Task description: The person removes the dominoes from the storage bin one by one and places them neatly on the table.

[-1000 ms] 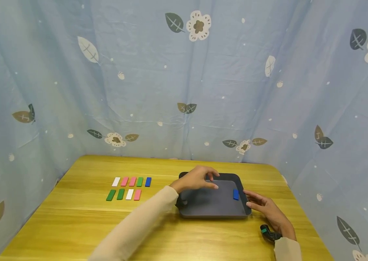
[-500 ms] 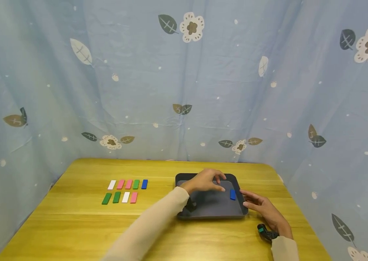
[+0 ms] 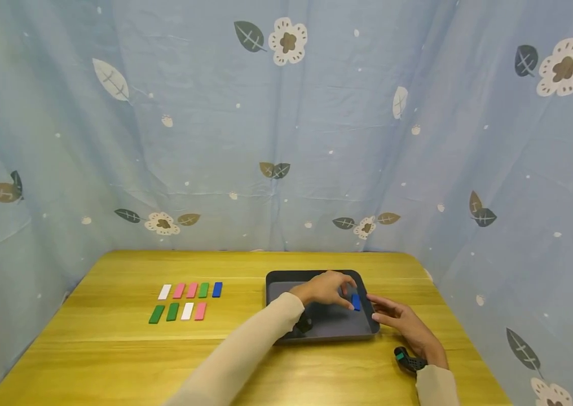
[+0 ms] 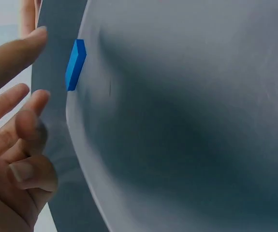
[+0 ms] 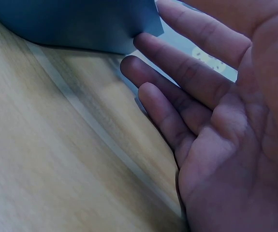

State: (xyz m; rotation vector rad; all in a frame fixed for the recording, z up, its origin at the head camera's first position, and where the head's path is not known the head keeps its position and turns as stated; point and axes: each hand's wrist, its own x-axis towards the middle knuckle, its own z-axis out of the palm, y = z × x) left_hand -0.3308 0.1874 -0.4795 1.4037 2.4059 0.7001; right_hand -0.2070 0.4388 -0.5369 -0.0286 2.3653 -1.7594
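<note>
A dark grey rectangular tray point(image 3: 339, 335) stands on the table, with one small flat blue block point(image 3: 356, 302) inside near its right wall. My left hand point(image 3: 328, 287) reaches over the tray, thumb and fingers apart and close to that block. In the left wrist view the blue block point(image 4: 76, 65) lies beside the fingers of the left hand point(image 4: 20, 159), not held. At the tray's right side my right hand point(image 3: 409, 326) rests with relaxed fingers, fingertips touching the rim. The right wrist view shows the loosely extended right hand point(image 5: 216, 121) against the tray's outer wall point(image 5: 80, 24).
Left of the tray, two rows of small flat blocks lie on the wooden table point(image 3: 114, 355). Among them are a blue block point(image 3: 217, 290), a white block point(image 3: 187, 311), a pink block point(image 3: 200, 311) and a green block point(image 3: 157, 314). A patterned curtain point(image 3: 205, 141) surrounds the table.
My left hand has moved right and slightly down inside the tray, closer to the blue block. The right hand stays at the rim. The whole head view has shifted a little.
</note>
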